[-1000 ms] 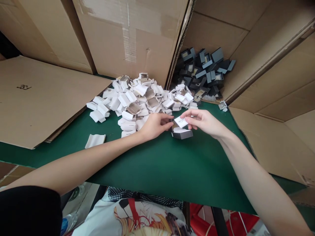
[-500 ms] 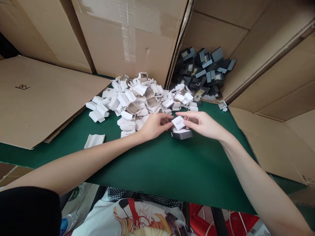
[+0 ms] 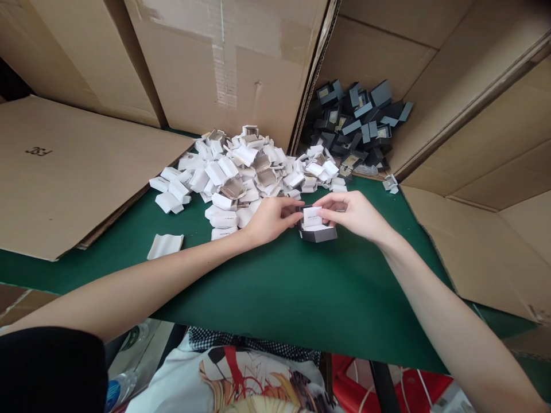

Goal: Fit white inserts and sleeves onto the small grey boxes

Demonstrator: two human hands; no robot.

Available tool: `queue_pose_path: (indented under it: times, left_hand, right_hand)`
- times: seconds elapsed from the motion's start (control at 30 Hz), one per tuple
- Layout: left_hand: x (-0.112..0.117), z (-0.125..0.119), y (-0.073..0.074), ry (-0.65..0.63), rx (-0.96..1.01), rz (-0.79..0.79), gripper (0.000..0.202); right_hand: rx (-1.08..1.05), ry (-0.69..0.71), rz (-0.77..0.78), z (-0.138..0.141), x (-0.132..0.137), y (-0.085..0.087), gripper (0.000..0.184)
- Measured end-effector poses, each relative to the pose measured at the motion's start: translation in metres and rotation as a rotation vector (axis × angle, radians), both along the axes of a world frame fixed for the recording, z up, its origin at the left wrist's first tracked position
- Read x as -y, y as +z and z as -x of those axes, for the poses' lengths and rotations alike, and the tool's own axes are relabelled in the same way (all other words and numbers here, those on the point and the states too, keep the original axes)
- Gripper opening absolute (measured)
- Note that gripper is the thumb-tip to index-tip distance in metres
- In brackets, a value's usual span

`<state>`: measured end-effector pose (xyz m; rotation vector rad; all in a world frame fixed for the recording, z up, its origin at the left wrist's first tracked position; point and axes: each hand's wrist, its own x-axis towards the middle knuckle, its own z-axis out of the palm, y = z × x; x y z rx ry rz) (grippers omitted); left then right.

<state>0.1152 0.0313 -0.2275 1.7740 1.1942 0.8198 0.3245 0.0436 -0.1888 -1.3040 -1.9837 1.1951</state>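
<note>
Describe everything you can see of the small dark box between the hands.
The small dark box looks like card, its near face dark with white behind. It is open, low over the green tabletop; whether it touches is unclear. The left hand holds its left side; the right hand holds a white printed piece at its opening.

Packing workshop, by look: green worktable, large cardboard cartons, heaped white card pieces, piled small dark boxes.
</note>
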Motion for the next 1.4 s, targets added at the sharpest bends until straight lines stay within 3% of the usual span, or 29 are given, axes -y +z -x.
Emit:
queue_pose_path:
  times: [0.3, 0.47, 0.6, 0.77, 0.9, 1.1, 1.27, 1.4]
  left_hand:
    - [0.003, -0.004, 0.003, 0.036, 0.020, 0.010, 0.041]
    - [0.004, -0.006, 0.003, 0.071, 0.026, -0.014, 0.034]
    - [0.005, -0.008, 0.004, 0.079, 0.026, -0.039, 0.027]
    - [0.004, -0.008, 0.003, 0.117, 0.001, -0.083, 0.022]
    - [0.002, -0.007, 0.004, 0.089, -0.009, -0.060, 0.020]
    - [0.004, -0.001, 0.013, -0.082, -0.055, 0.013, 0.040]
    - [0.006, -0.004, 0.014, -0.044, -0.153, -0.091, 0.033]
    - [0.006, -0.010, 0.010, 0.021, -0.183, -0.151, 0.028]
  right_hand:
    - [0.050, -0.086, -0.172, 0.006, 0.005, -0.007, 0.020]
    - [0.052, -0.098, -0.233, 0.009, 0.001, -0.018, 0.027]
    - [0.066, -0.058, -0.102, 0.010, -0.002, -0.024, 0.035]
    - [-0.062, 0.161, 0.161, 0.006, -0.003, -0.017, 0.033]
    - [-0.059, 0.203, 0.201, 0.003, -0.003, -0.014, 0.030]
    - [0.139, 0.146, 0.022, 0.005, 0.003, -0.011, 0.032]
    - [0.338, 0.112, -0.166, 0.015, 0.010, -0.006, 0.028]
    - [0.290, 0.081, -0.166, 0.018, 0.008, -0.013, 0.025]
